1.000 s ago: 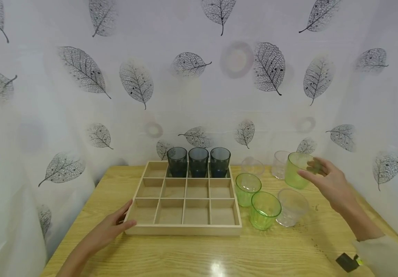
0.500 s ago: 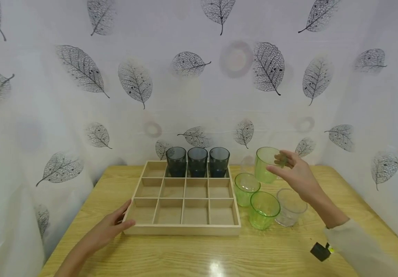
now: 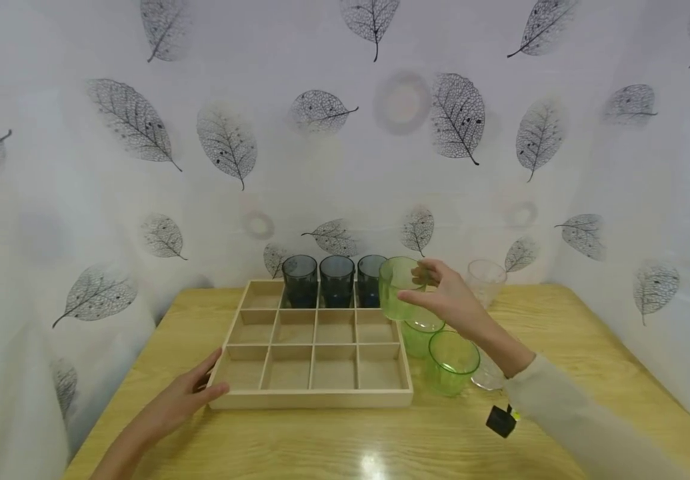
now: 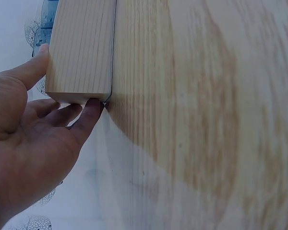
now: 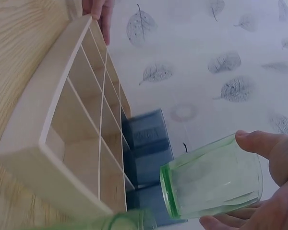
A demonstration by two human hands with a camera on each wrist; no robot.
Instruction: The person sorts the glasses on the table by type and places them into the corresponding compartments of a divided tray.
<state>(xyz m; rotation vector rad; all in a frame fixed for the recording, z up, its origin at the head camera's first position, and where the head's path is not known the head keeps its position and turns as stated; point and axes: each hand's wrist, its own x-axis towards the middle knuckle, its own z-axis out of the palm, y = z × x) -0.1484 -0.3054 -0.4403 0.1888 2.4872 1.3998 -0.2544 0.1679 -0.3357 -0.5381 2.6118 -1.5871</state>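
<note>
My right hand (image 3: 449, 297) holds a pale green glass (image 3: 401, 290), thumb and fingers on either side of it. The glass is raised over the right edge of a wooden compartment tray (image 3: 315, 400), partly covering the rightmost of three dark blue glasses (image 3: 301, 280) in its back row. In the right wrist view the green glass (image 5: 213, 177) appears tilted by the camera angle. My left hand (image 3: 183, 400) grips the tray's front left corner, thumb at the front and fingers along the side; the left wrist view shows fingertips against the tray's wooden wall (image 4: 81, 48).
Two more green glasses (image 3: 453, 363) stand just right of the tray. Clear glasses (image 3: 487, 280) stand farther right, one mostly hidden by my right forearm. A small black object (image 3: 502, 421) is at my right sleeve. A leaf-patterned curtain (image 3: 333, 167) hangs behind the wooden table (image 3: 297, 443).
My right hand has carried the green glass leftward from the right side of the table to the tray's right edge. My left hand has kept its place at the tray corner.
</note>
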